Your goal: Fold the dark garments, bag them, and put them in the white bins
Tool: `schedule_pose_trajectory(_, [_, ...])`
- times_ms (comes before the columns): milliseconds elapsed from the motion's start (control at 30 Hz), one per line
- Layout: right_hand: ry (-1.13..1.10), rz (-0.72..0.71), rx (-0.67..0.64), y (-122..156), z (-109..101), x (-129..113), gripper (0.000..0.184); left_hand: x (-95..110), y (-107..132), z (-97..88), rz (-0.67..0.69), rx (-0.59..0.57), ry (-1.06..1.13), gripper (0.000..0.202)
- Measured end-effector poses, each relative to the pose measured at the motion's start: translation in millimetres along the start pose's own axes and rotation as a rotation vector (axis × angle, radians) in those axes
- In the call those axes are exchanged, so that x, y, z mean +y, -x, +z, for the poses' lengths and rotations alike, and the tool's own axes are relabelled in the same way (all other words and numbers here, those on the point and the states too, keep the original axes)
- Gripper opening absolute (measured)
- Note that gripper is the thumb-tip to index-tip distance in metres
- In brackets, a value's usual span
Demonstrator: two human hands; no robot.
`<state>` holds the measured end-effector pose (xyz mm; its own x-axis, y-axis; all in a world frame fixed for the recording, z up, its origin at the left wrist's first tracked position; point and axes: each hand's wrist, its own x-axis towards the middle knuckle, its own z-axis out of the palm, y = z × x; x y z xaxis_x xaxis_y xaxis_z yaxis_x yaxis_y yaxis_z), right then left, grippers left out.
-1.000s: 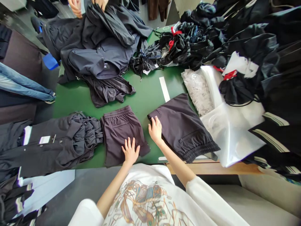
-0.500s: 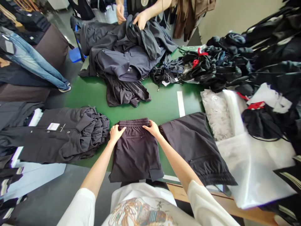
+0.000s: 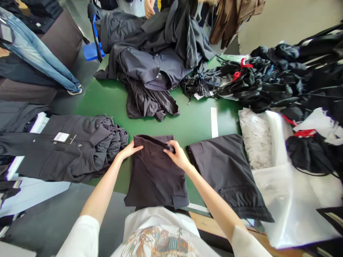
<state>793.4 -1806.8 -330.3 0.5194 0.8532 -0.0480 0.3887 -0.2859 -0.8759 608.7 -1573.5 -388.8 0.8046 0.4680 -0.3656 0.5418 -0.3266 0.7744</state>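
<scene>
Dark brown shorts (image 3: pixel 155 175) lie on the green table (image 3: pixel 193 123) right in front of me. My left hand (image 3: pixel 128 150) grips the far left corner of the shorts at the waistband. My right hand (image 3: pixel 177 154) pinches the far right end of the waistband, which is folded over toward me. Both hands are closed on the cloth. A second dark folded garment (image 3: pixel 227 171) lies just right of my right arm.
A stack of dark garments with a white tag (image 3: pixel 75 146) lies to the left. Heaps of dark clothes (image 3: pixel 155 64) and black bundles (image 3: pixel 257 78) fill the far side. Clear plastic bags (image 3: pixel 289 192) lie at right. Another person's hand (image 3: pixel 149 7) works at the far edge.
My hands moved from the near hem to the waistband, took hold of it and turned its edge over toward me. The person opposite lifted clothes on the far heap.
</scene>
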Motion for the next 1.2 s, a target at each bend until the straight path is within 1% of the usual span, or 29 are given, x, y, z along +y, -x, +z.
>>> schedule_pose_trajectory(67, [0.065,0.105,0.107,-28,5,12,0.041,7,-5,0.9,-0.045,0.088,-0.041,0.05])
schedule_pose_trajectory(133, [0.113,0.284,0.156,-53,12,30,0.044,14,-16,6.3,-0.173,0.204,-0.169,0.047])
schedule_pose_trajectory(200, [0.141,0.396,0.163,-64,19,45,0.042,18,-27,13.2,-0.29,0.276,-0.293,0.045])
schedule_pose_trajectory(233, [0.149,0.408,0.154,-62,20,50,0.042,20,-31,16.5,-0.322,0.296,-0.335,0.046])
schedule_pose_trajectory(300, [0.165,0.399,0.126,-43,17,56,0.046,26,-31,23.3,-0.339,0.368,-0.39,0.049])
schedule_pose_trajectory(333, [0.178,0.412,0.117,-27,14,57,0.05,31,-27,27.7,-0.328,0.435,-0.418,0.052])
schedule_pose_trajectory(400, [0.194,0.487,0.092,18,9,58,0.056,45,-14,41.3,-0.252,0.585,-0.481,0.057])
schedule_pose_trajectory(433, [0.191,0.536,0.079,44,8,59,0.057,53,-6,51.3,-0.186,0.628,-0.514,0.058])
schedule_pose_trajectory(467, [0.171,0.581,0.054,71,9,60,0.057,60,2,63.8,-0.11,0.626,-0.543,0.057])
schedule_pose_trajectory(500, [0.151,0.601,0.028,98,12,61,0.057,67,9,78.2,-0.036,0.579,-0.565,0.058])
schedule_pose_trajectory(533, [0.151,0.6,0.021,122,18,63,0.056,72,16,93.7,0.024,0.508,-0.584,0.058])
schedule_pose_trajectory(567, [0.19,0.581,0.047,144,25,64,0.056,75,21,109.5,0.063,0.43,-0.599,0.059])
schedule_pose_trajectory(633, [0.385,0.487,0.144,176,41,64,0.053,75,25,137.0,0.092,0.311,-0.612,0.063])
schedule_pose_trajectory(667, [0.477,0.422,0.153,186,48,64,0.051,73,25,146.8,0.093,0.28,-0.613,0.064])
schedule_pose_trajectory(700, [0.549,0.36,0.13,193,54,63,0.049,70,24,153.5,0.093,0.264,-0.614,0.065])
schedule_pose_trajectory(767, [0.615,0.286,0.03,196,60,58,0.049,67,20,158.3,0.104,0.255,-0.626,0.066])
schedule_pose_trajectory(800, [0.632,0.281,0.004,194,61,55,0.049,68,17,157.8,0.108,0.254,-0.635,0.067])
schedule_pose_trajectory(867, [0.666,0.301,0.031,187,62,47,0.051,73,12,154.8,0.098,0.263,-0.653,0.066])
schedule_pose_trajectory(933, [0.672,0.284,0.061,179,64,39,0.054,83,7,153.5,0.082,0.288,-0.661,0.065])
schedule_pose_trajectory(1033, [0.637,0.239,0.021,167,75,32,0.058,96,-1,156.9,0.089,0.296,-0.671,0.063])
schedule_pose_trajectory(1100, [0.605,0.232,-0.016,161,79,30,0.058,99,-6,159.5,0.103,0.283,-0.681,0.064])
schedule_pose_trajectory(1167, [0.571,0.209,-0.034,160,70,31,0.055,96,-11,159.3,0.128,0.279,-0.704,0.063])
schedule_pose_trajectory(1200, [0.565,0.2,-0.016,163,59,33,0.054,94,-14,157.7,0.147,0.279,-0.723,0.063])
